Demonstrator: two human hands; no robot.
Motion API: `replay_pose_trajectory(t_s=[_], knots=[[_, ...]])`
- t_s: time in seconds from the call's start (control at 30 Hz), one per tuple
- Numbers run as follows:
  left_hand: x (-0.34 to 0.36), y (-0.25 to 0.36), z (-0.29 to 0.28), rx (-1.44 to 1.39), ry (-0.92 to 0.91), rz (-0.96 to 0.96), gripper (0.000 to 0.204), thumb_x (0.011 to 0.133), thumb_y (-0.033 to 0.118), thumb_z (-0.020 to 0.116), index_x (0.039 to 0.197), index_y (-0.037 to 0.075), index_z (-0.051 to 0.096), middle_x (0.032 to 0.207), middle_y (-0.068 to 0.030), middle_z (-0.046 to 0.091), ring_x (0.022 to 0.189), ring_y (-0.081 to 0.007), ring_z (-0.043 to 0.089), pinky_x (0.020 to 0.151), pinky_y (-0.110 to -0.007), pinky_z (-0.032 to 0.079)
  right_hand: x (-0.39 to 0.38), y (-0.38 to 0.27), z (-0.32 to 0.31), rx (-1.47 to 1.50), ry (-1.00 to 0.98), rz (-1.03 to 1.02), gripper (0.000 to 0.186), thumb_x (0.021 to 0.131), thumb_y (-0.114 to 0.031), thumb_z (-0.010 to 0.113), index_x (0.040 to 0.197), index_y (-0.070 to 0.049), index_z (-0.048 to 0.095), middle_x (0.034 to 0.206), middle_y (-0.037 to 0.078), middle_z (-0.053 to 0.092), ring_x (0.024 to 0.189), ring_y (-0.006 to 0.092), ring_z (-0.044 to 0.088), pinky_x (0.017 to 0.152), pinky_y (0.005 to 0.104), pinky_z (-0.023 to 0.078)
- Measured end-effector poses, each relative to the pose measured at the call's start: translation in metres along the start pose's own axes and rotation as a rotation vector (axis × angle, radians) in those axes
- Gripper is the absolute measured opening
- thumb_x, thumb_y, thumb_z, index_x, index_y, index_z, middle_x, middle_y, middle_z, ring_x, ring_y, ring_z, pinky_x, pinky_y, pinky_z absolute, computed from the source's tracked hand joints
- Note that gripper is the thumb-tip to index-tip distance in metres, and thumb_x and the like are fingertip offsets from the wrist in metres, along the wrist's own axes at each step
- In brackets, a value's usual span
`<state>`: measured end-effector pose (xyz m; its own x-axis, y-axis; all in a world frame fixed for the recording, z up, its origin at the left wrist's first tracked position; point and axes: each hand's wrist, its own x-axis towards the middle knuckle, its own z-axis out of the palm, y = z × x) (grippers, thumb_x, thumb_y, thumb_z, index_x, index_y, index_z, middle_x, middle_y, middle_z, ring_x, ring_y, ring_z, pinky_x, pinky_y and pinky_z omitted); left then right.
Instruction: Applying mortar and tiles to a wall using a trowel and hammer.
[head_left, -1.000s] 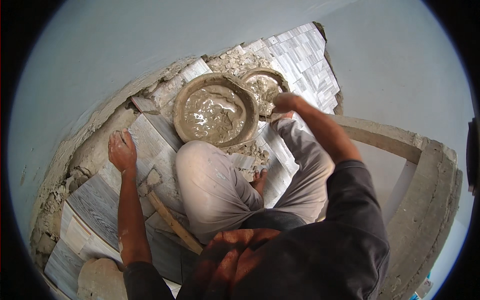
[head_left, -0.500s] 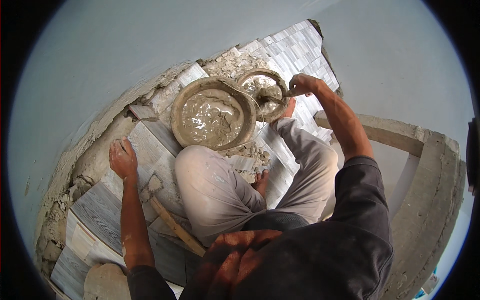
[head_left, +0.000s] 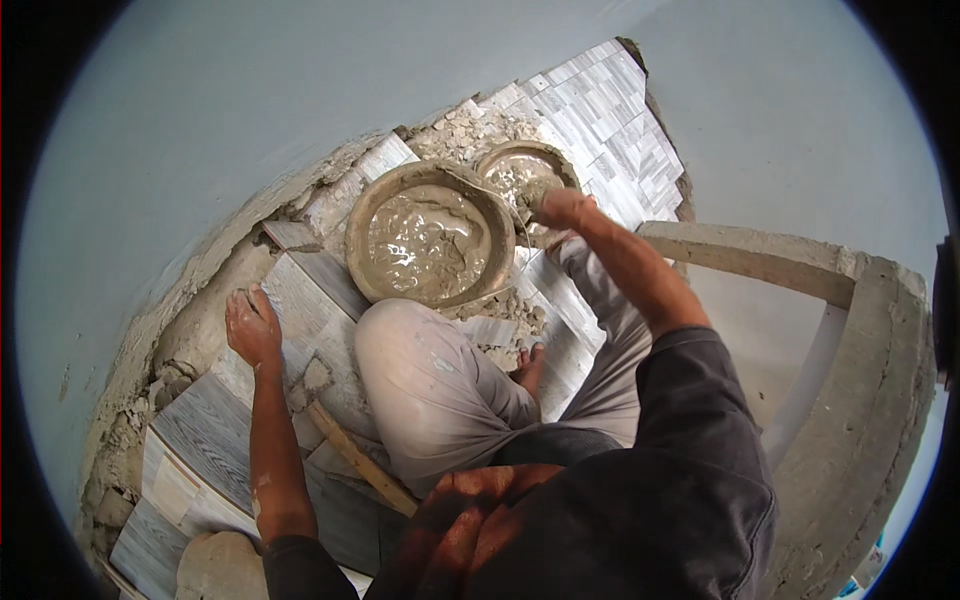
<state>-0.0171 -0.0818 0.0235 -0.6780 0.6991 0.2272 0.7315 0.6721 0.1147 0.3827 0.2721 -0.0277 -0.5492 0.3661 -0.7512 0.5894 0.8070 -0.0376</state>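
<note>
While the left hand (head_left: 250, 328) lies flat and open on a grey floor tile (head_left: 305, 300), the right hand (head_left: 562, 208) grips mortar in the smaller of two pans (head_left: 520, 165), beside the larger pan (head_left: 430, 235)

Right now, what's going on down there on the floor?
A person crouches on a partly tiled floor beside a light blue wall. The left hand presses flat on a grey floor tile. The right hand reaches into the smaller mortar pan, fingers in the wet mix; whether it grips a tool cannot be told. The larger pan, full of wet mortar, sits beside it. A wooden handle lies on the tiles by the knee.
</note>
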Motion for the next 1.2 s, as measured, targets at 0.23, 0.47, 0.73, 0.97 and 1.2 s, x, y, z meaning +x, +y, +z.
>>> replay_pose_trajectory(t_s=[0.23,0.47,0.73,0.97,1.2], knots=[[-0.001,-0.003,0.004,0.015,-0.011,-0.001,0.038,0.097,0.03,0.047,0.092,-0.005,0.061,0.094,-0.0218,0.061,0.085,-0.041,0.06,0.075,-0.048,0.048,-0.027,0.059,0.002,0.136,0.069,-0.017,0.041,0.088,-0.046,0.054,0.094,-0.008,0.069,0.09,0.017,0.068,0.086,0.0339,0.065,0.077,0.0435,0.052],[0.0,0.002,0.001,-0.013,0.039,0.032,0.036,0.097,0.03,0.047,0.085,-0.001,0.059,0.086,-0.0182,0.059,0.08,-0.0396,0.059,0.071,-0.048,0.046,-0.054,0.085,0.005,0.262,0.069,0.079,0.042,0.088,-0.044,0.058,0.109,-0.011,0.069,0.101,0.014,0.069,0.092,0.0322,0.065,0.082,0.0412,0.05],[-0.001,0.001,0.002,-0.015,0.044,0.027,0.036,0.097,0.03,0.047,0.084,-0.001,0.059,0.086,-0.0181,0.059,0.081,-0.0392,0.059,0.07,-0.047,0.047,-0.079,0.057,-0.018,0.219,0.103,-0.148,0.03,0.09,-0.035,0.055,0.098,-0.01,0.07,0.093,0.014,0.069,0.086,0.0325,0.066,0.075,0.0428,0.052],[-0.001,0.002,0.002,0.029,0.052,0.035,0.036,0.097,0.03,0.047,0.082,-0.001,0.059,0.085,-0.019,0.059,0.08,-0.0396,0.059,0.07,-0.047,0.047,-0.015,-0.022,-0.007,0.158,-0.015,0.172,0.033,0.09,-0.03,0.049,0.101,-0.006,0.069,0.102,0.016,0.068,0.094,0.0321,0.066,0.084,0.0442,0.052],[-0.001,0.002,0.001,0.016,0.022,0.019,0.036,0.097,0.03,0.047,0.08,-0.001,0.057,0.085,-0.0192,0.058,0.08,-0.0399,0.059,0.07,-0.047,0.047,-0.033,0.069,0.039,0.407,0.217,0.005,0.035,0.089,-0.037,0.057,0.108,-0.01,0.069,0.102,0.016,0.069,0.09,0.0334,0.066,0.08,0.0432,0.051]])
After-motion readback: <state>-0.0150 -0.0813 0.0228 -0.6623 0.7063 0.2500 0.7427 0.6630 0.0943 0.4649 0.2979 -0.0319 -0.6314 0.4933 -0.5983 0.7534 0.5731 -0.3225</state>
